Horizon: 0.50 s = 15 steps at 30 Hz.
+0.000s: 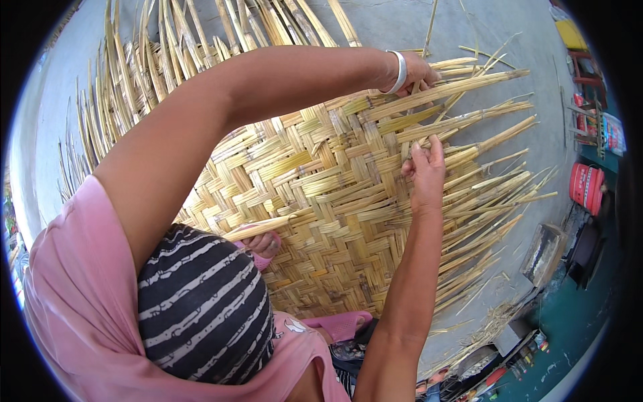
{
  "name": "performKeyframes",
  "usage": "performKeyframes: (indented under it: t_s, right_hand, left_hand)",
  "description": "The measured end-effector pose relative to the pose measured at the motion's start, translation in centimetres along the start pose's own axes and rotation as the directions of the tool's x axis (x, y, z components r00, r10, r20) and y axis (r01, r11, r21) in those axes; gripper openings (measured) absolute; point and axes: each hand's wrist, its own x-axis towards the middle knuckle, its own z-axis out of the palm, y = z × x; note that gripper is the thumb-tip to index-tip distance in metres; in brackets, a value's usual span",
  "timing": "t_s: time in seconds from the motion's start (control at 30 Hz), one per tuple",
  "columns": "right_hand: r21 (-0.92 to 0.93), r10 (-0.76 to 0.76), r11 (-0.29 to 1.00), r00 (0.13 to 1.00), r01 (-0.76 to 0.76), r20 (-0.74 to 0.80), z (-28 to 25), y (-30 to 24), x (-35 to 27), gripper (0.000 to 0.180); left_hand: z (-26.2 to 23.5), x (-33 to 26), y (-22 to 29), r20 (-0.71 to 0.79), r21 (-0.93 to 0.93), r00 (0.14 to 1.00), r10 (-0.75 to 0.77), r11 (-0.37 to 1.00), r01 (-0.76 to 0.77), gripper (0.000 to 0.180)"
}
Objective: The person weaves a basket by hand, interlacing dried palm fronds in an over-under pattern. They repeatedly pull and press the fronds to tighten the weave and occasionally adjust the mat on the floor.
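Observation:
A large mat of split, flattened reed strips (315, 181), woven in a slanting pattern, lies on the ground in front of me. Loose strip ends fan out past its right edge. My left hand (418, 72), with a white bangle at the wrist, reaches over to the far right edge, its fingers curled onto a reed strip (462, 86). Nearer to me, my right hand (427, 167) is closed, thumb and fingers pinched at a strip along the same edge. The palm side of the left hand is hidden.
Long unwoven strips (181, 33) stick out along the far left side. A foot in a pink sandal (264, 246) rests on the mat. On the right are a red bucket (586, 187), a wooden block (544, 254) and a low chair (589, 124) on the grey floor (536, 40).

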Motion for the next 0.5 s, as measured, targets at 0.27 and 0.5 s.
performKeyframes:
  t_s: [0.27, 0.5]
  right_hand:
    - [-0.07, 0.059, 0.996, 0.988, -0.049, 0.146, -1.0, -1.3, 0.2, 0.028]
    - [-0.062, 0.089, 0.995, 0.983, -0.08, 0.162, -1.2, -1.4, 0.1, 0.024]
  left_hand:
    - [-0.2, 2.5, -0.2, 0.363, -0.028, 0.925, -0.114, 0.991, 0.134, 0.018]
    - [0.3, 1.5, -0.9, 0.31, -0.019, 0.944, 0.114, 0.993, -0.114, 0.011]
